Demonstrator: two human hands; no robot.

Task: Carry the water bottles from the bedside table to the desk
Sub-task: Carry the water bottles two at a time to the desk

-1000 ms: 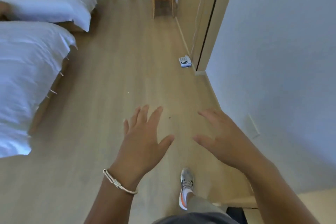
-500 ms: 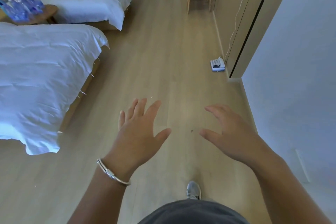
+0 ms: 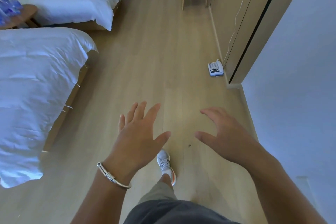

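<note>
Two white beds (image 3: 36, 78) line the left side of the wooden floor (image 3: 154, 60). Both hands, left hand (image 3: 138, 132) (a silver bracelet at its wrist) and right hand (image 3: 223, 136), hang empty with fingers spread above the floor. The water bottles (image 3: 8, 5) stand on the bedside table (image 3: 27, 14) between the beds, well apart from a telephone (image 3: 215, 68) at the floor's right edge.

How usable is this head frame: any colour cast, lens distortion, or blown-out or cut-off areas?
Head view: strong blue cast on the near bed and right wall; wide-angle bending curves the wardrobe edge; water bottles cut off at the left edge, smeared blue; left hand and right hand sharp; telephone legible.
</note>
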